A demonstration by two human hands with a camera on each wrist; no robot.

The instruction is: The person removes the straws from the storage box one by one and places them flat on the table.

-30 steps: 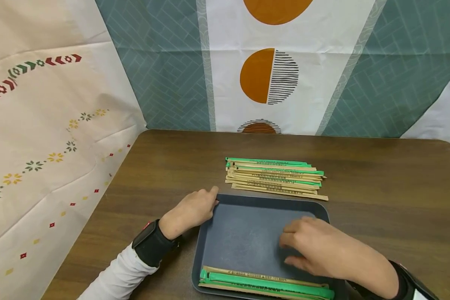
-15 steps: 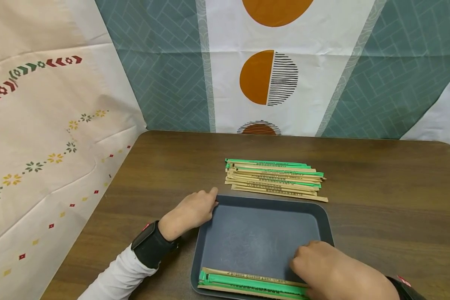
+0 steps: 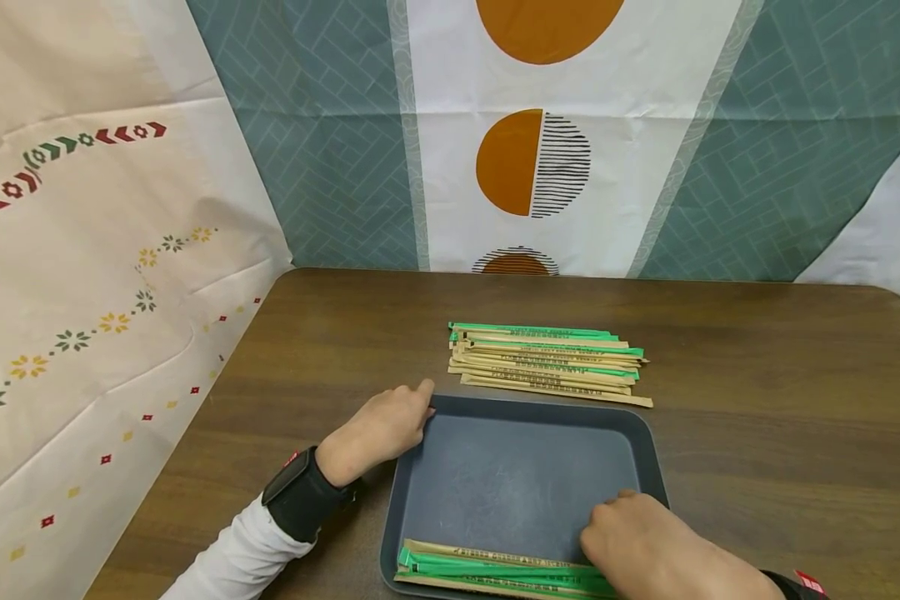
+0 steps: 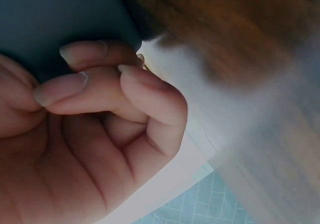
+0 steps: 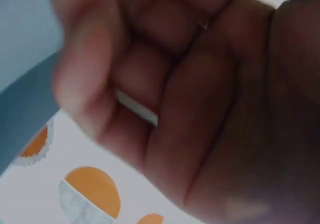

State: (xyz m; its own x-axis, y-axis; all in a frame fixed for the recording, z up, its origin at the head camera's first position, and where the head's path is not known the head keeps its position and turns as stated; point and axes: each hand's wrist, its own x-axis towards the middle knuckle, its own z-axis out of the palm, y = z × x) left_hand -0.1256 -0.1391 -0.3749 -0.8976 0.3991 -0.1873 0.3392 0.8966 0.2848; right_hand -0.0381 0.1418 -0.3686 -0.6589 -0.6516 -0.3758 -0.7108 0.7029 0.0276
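Green and tan packets (image 3: 495, 570) lay inside the tray (image 3: 525, 475); left hand (image 3: 386, 423) gripped its far-left corner; right hand (image 3: 641, 540) curled at the packets' right end, hold indiscernible.

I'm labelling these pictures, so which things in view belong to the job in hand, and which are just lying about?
In the job:
grey tray
strips inside the tray
strips piled beyond it
left hand, at the tray's corner
right hand, at the strips inside

Just surroundings:
flowered cloth
teal-and-white cloth with circles
brown table
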